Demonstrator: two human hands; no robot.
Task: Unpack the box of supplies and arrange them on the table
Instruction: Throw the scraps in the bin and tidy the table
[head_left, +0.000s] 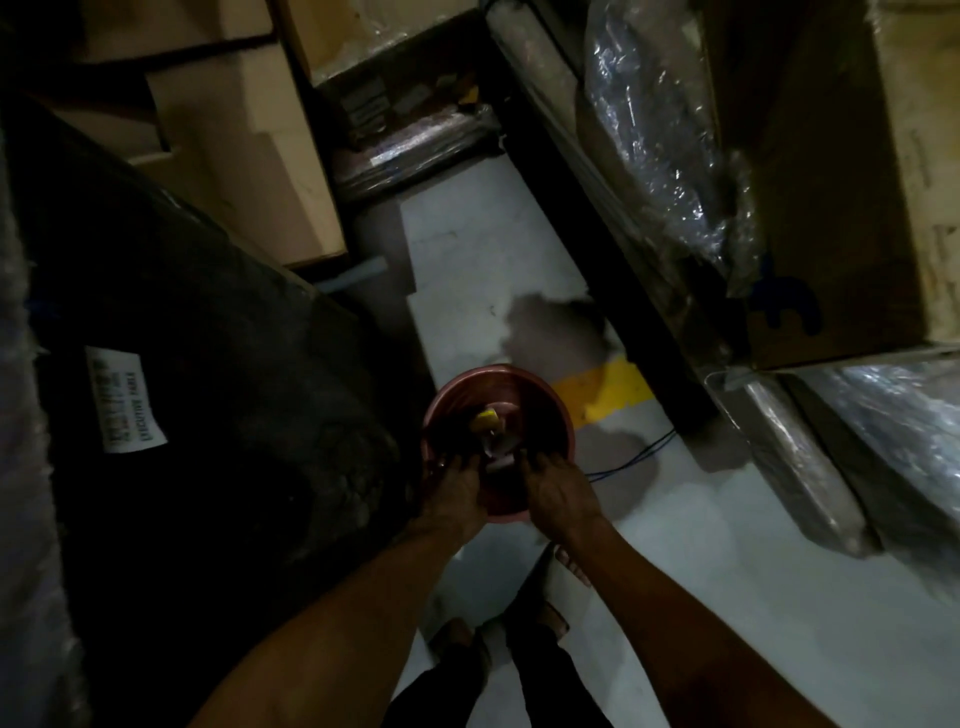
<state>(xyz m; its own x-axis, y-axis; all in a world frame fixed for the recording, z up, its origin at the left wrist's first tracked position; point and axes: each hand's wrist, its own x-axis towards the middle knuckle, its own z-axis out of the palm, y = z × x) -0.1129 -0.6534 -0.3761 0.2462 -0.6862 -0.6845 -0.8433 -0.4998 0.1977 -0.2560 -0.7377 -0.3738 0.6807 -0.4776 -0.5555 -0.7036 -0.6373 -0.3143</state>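
2 hands (509, 493) forward, fingers curled

The pink tub (545, 400) looks like smooth plastic with a dull sheen on its rim. Right of the tub, clear film (670, 130) wraps bundles, crinkled and glossy. Above that film stands a brown cardboard box (841, 208), matt. Left of the tub a black wrapped bulk (208, 389) looks rough and matt, with a paper label (127, 400). The floor (467, 249) under the tub is pale, smooth and slightly shiny.
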